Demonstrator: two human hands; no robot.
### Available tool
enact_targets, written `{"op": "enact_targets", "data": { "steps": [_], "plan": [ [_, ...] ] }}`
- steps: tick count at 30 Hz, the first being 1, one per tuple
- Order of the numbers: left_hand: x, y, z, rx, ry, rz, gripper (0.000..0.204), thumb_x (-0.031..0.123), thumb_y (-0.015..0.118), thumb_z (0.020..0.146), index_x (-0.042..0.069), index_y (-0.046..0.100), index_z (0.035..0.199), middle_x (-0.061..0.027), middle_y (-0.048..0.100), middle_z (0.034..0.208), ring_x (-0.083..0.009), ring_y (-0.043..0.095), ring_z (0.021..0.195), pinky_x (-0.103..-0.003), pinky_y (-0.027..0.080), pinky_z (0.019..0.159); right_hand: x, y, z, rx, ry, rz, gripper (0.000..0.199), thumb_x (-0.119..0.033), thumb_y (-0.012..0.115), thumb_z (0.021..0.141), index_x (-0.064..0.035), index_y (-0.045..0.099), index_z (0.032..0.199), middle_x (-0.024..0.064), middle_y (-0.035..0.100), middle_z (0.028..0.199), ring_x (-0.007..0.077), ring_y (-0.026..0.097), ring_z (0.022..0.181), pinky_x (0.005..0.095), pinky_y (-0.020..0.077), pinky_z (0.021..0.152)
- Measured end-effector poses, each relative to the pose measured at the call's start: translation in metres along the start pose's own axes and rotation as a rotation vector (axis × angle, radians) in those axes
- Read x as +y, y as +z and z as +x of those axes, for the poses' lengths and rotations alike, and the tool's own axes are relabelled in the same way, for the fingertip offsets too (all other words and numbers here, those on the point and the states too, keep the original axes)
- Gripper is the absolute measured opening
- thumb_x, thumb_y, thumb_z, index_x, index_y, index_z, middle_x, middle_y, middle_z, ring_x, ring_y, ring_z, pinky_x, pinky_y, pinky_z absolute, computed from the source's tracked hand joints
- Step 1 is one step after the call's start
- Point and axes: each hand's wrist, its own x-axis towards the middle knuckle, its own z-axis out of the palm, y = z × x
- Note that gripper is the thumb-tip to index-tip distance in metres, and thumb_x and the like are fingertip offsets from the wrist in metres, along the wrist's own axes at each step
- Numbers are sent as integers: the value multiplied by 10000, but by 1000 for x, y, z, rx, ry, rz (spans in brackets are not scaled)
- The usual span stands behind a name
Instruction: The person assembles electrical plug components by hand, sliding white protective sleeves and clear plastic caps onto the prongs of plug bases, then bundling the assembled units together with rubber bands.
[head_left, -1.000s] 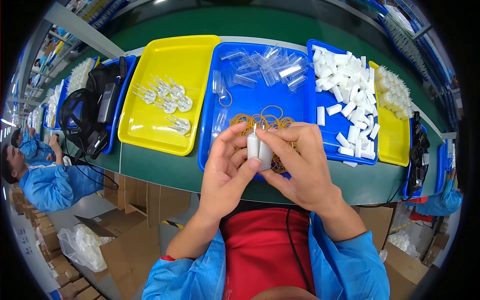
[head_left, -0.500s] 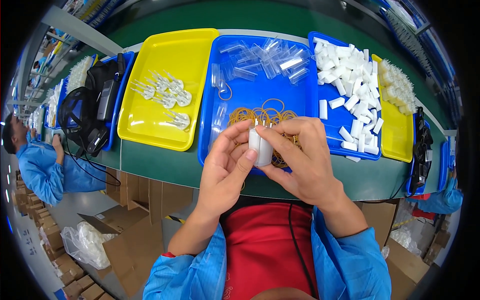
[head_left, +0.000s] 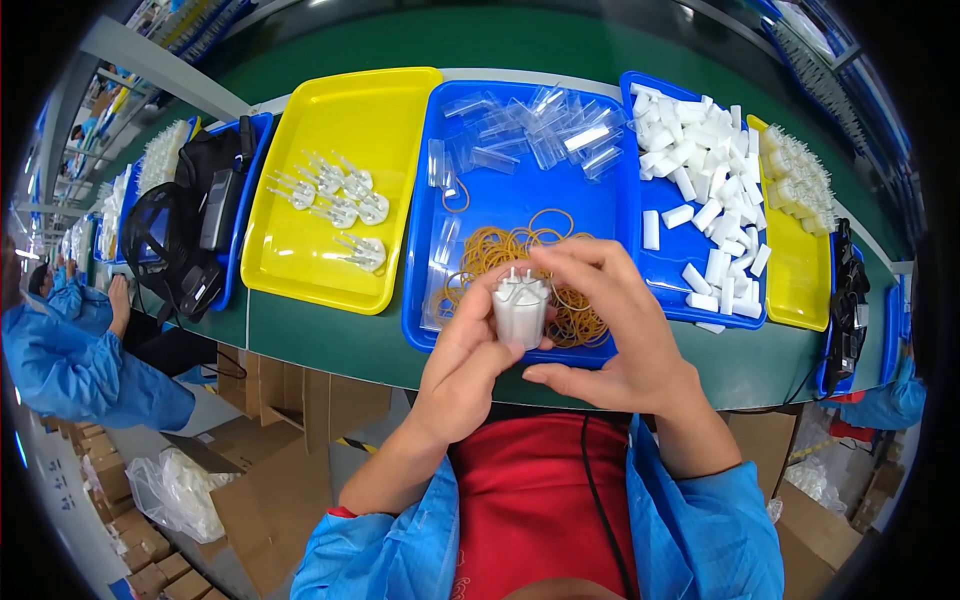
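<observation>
My left hand (head_left: 462, 362) is closed round a white, roughly cylindrical bundle of plastic pieces (head_left: 521, 312), held upright with short prongs on its top. Curving around the bundle's right side, my right hand (head_left: 630, 335) has its thumb and fingers spread apart, with a gap to the bundle. Behind both hands lies a blue tray (head_left: 520, 205) holding a heap of tan rubber bands (head_left: 490, 252) at its near end and clear plastic sleeves (head_left: 545, 125) at its far end. The hands partly cover the rubber bands.
Left stands a yellow tray (head_left: 300, 255) with several white pronged pieces (head_left: 372, 207). Right are a blue tray (head_left: 660, 268) of white blocks (head_left: 712, 215) and a yellow tray (head_left: 790, 290) of pronged bundles (head_left: 797, 180). Black cabled gear (head_left: 165, 235) lies far left, near a co-worker (head_left: 85, 350).
My right hand has opened and drawn back from the white bundle, which my left hand still holds, now lower and showing its prongs. The co-worker at left has leaned over.
</observation>
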Motion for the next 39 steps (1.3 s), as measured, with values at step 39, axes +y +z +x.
{"op": "enact_targets", "data": {
  "steps": [39],
  "plan": [
    [7,-6,7,243,248,854,347,-24,752,944,18,609,1257,-110,711,1020,-164,692,889,-326,564,772,16,12,-8,80,376,577,475,62,802,972,-30,549,1363,33,754,984,67,671,933,244,513,837]
  ]
}}
